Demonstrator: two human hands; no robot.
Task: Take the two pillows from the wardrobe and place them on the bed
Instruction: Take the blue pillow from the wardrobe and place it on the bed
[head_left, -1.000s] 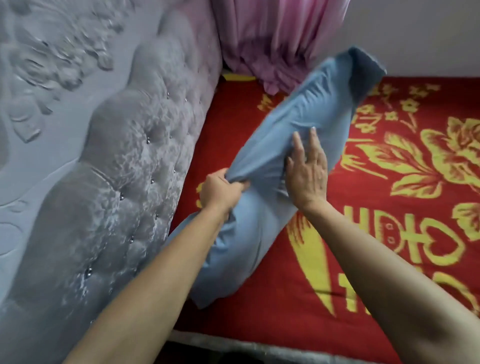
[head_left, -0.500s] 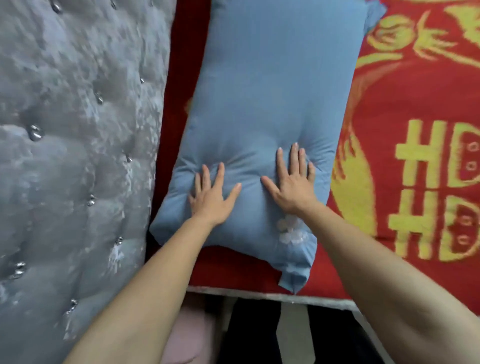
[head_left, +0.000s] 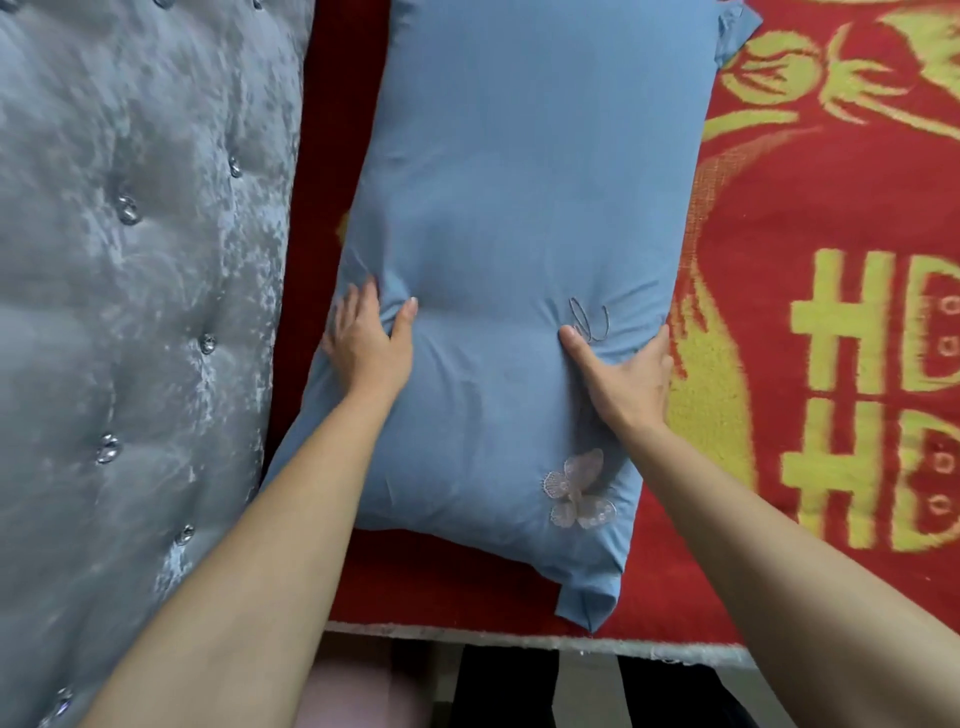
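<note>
A blue pillow (head_left: 519, 208) with a pale butterfly patch near its front corner lies flat on the bed's red and yellow blanket (head_left: 831, 260), next to the headboard. My left hand (head_left: 366, 345) clasps the pillow's left edge, thumb pressed into the top. My right hand (head_left: 631, 371) clasps its right edge, thumb on top and fingers curled around the side. No second pillow is in view.
A grey tufted headboard (head_left: 130, 312) with shiny buttons runs along the left side. The bed's near edge (head_left: 519, 636) crosses the bottom of the view, with dark floor below it.
The pillow went from held up and folded to lying flat on the blanket. My hands then slid apart from pressing on its top to clasping its left and right edges.
</note>
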